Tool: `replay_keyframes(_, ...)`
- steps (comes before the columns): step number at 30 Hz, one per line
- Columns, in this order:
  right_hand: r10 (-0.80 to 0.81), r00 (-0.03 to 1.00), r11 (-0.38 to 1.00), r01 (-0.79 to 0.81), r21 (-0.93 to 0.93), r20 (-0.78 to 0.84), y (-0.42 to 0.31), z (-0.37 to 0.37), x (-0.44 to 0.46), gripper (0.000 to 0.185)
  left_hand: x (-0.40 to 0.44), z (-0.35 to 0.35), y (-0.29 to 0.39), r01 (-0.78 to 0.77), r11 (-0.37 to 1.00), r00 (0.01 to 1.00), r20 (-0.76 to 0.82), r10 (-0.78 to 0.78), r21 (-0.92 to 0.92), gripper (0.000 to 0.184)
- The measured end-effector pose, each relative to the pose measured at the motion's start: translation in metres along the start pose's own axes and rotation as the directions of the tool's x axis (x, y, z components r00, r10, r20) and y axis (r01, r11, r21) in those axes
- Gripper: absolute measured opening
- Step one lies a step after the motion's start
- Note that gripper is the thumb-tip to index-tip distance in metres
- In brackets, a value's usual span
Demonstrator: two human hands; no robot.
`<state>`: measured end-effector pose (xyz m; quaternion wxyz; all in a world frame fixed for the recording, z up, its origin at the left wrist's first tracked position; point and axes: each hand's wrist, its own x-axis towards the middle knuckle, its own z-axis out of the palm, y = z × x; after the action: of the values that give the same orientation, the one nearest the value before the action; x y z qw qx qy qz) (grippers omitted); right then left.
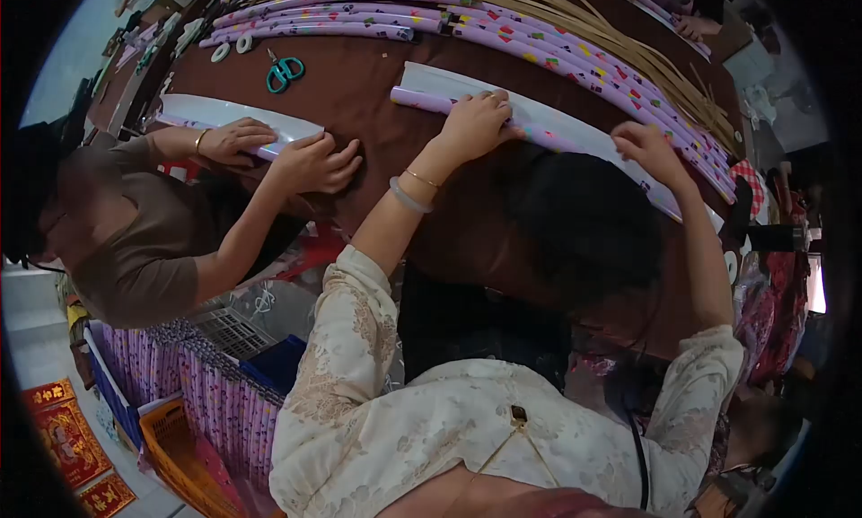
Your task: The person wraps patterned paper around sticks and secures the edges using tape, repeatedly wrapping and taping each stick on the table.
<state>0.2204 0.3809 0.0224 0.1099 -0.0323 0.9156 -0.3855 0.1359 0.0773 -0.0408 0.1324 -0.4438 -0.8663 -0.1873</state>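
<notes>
A lilac patterned sheet of wrapping paper [557, 123], white on its inner side, lies partly rolled along the table in front of me. My left hand [480, 123] is closed over its rolled edge, fingers bent onto the paper. Over the right part of the same sheet, my right hand [648, 150] has its fingers curled in toward the thumb. Whether anything small is pinched there is hidden. Finished-looking lilac rolls [575, 65] lie side by side just beyond the sheet.
A co-worker on the left presses both hands on another partly rolled sheet [238, 114]. Teal-handled scissors [284, 74] and tape rings [243, 44] lie behind. Tan strips [620, 42] run along the back. An orange crate [166, 437] stands lower left, beside many upright lilac rolls [211, 383].
</notes>
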Motion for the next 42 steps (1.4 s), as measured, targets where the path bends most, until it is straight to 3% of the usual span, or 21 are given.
replay_keyframes(2,-0.022,0.999,0.989,0.016,0.147,0.038,-0.012,0.023,0.035,0.017,-0.001,0.000,0.000,0.041,0.999,0.998,0.038,-0.041,-0.009,0.033)
replay_keyframes(5,-0.007,0.999,0.994,0.001,0.113,0.054,-0.027,0.050,0.080,0.017,-0.005,0.003,0.001,0.014,1.000,0.999,-0.044,-0.014,-0.001,0.035)
replay_keyframes(11,0.126,0.992,0.991,-0.126,-0.040,-0.007,-0.045,0.069,0.109,0.018,-0.007,-0.010,0.009,0.002,1.000,1.000,-0.015,-0.002,0.002,0.036)
replay_keyframes(15,0.213,0.977,0.975,-0.214,0.062,0.025,-0.037,0.065,0.105,0.016,-0.006,-0.015,0.017,0.058,0.997,0.997,0.062,-0.055,-0.043,0.036)
replay_keyframes(17,0.259,0.960,0.937,-0.277,0.214,0.109,-0.035,0.061,0.106,0.015,-0.006,-0.012,0.018,0.039,0.999,0.999,0.004,-0.039,-0.023,0.037)
replay_keyframes(21,0.262,0.946,0.959,-0.278,0.059,0.192,-0.055,0.053,0.107,0.015,-0.008,-0.008,0.020,0.023,1.000,0.997,-0.077,-0.021,0.020,0.038)
replay_keyframes(23,0.078,0.988,0.990,-0.093,0.109,0.134,-0.069,0.056,0.114,0.018,-0.007,-0.010,0.022,0.028,0.999,0.999,-0.047,-0.026,0.039,0.038)
replay_keyframes(25,0.032,0.997,0.998,-0.036,0.053,0.072,-0.075,0.066,0.118,0.021,-0.006,-0.013,0.025,0.039,0.999,0.999,-0.018,-0.039,0.016,0.038)
replay_keyframes(27,-0.258,0.963,0.955,0.241,-0.173,-0.082,-0.075,0.076,0.126,0.022,-0.006,-0.014,0.025,0.048,0.999,0.999,0.008,-0.048,-0.001,0.038)
replay_keyframes(28,-0.226,0.973,0.971,0.222,-0.090,-0.036,-0.073,0.080,0.126,0.022,-0.005,-0.011,0.027,0.040,0.999,0.999,-0.009,-0.040,0.010,0.039)
replay_keyframes(35,-0.268,0.962,0.963,0.265,-0.050,-0.052,-0.075,0.096,0.136,0.020,-0.005,-0.010,0.031,0.049,0.999,0.999,-0.014,-0.049,0.021,0.039)
replay_keyframes(42,-0.363,0.926,0.928,0.348,-0.137,-0.106,-0.080,0.102,0.142,0.019,-0.003,-0.011,0.033,0.057,0.998,0.998,0.002,-0.057,0.005,0.037)
